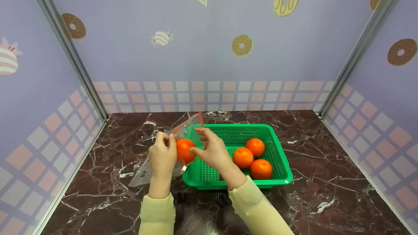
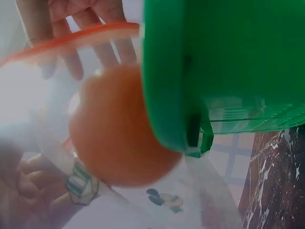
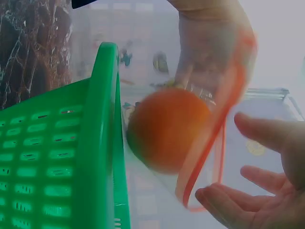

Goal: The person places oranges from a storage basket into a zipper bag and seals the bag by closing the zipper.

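Observation:
My left hand (image 1: 162, 156) grips the rim of a clear plastic bag (image 1: 140, 176) with a red-orange band along its mouth, at the left side of the green basket (image 1: 283, 163). Inside the bag is an orange (image 3: 167, 131), blurred in both wrist views. Beside the bag's mouth, my right hand (image 1: 214, 150) has its fingers spread, and in the right wrist view a gap shows between them and the fruit. Several more oranges (image 1: 243, 157) lie in the basket's right half, one mostly hidden by the right forearm.
A dark red marbled tabletop (image 1: 326, 182) lies under everything. Patterned panels (image 1: 209, 65) stand at the back and both sides, joined by metal corner posts (image 1: 356, 55). In the left wrist view, the basket's rim (image 2: 164, 81) overlaps the bagged fruit.

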The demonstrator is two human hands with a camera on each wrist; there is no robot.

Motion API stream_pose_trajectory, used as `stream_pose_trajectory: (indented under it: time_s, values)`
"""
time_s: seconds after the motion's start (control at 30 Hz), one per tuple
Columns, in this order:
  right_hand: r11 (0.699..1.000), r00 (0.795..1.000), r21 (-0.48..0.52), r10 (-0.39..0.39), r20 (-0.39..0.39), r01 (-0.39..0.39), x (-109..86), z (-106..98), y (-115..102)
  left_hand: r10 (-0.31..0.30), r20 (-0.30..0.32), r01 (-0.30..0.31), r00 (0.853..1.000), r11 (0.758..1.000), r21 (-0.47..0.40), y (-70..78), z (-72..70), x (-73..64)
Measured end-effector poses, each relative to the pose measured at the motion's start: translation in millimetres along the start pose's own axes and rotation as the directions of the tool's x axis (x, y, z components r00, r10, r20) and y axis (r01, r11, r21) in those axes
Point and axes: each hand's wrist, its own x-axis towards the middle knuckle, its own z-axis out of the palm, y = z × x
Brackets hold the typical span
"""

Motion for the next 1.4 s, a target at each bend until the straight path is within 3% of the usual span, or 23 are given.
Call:
stream_pose_trajectory:
  time_s: [0.13, 0.23, 0.33, 0.4, 0.53, 0.7, 0.87, 1.2, 1.4]
  values:
    - [0.991, 0.991, -0.026, 0.129, -0.044, -0.130, 1.9, -3, 7, -0.011, -0.018, 0.011, 1.000, 1.000, 0.006, 0.6, -0.4, 0.2]
    - [0.967, 0.968, -0.051, 0.251, 0.019, -0.249, 4.3, -5, 13, -0.008, -0.021, 0.009, 1.000, 1.000, 0.008, 0.2, -0.3, 0.2]
    - [0.953, 0.948, -0.029, 0.304, 0.099, -0.302, 6.4, -5, 18, -0.008, -0.025, 0.008, 1.000, 1.000, 0.004, -0.1, -1.2, 0.4]
    - [0.955, 0.949, 0.007, 0.294, 0.114, -0.296, 6.9, -4, 18, -0.005, -0.039, 0.005, 0.999, 1.000, 0.003, 0.0, -2.8, 0.9]
    - [0.971, 0.971, 0.056, 0.230, 0.066, -0.234, 6.5, -1, 16, 0.002, -0.107, -0.001, 0.994, 1.000, 0.010, 0.1, -9.8, 2.1]
    - [0.977, 0.980, 0.077, 0.196, 0.037, -0.199, 6.6, 0, 15, 0.001, -0.178, 0.006, 0.984, 0.999, 0.036, 2.3, -19.3, 3.4]
    - [0.980, 0.983, 0.079, 0.181, 0.031, -0.183, 6.8, 0, 16, -0.008, -0.185, 0.020, 0.983, 0.998, 0.064, 5.6, -21.8, 2.8]
    - [0.983, 0.986, 0.072, 0.164, 0.033, -0.166, 5.4, 3, 21, 0.081, -0.207, -0.058, 0.975, 0.992, 0.114, 8.1, -18.2, 1.0]
    - [0.977, 0.982, 0.107, 0.184, 0.038, -0.187, 3.8, 0, 26, 0.077, -0.204, -0.052, 0.976, 0.990, 0.128, 8.7, -14.8, 0.4]
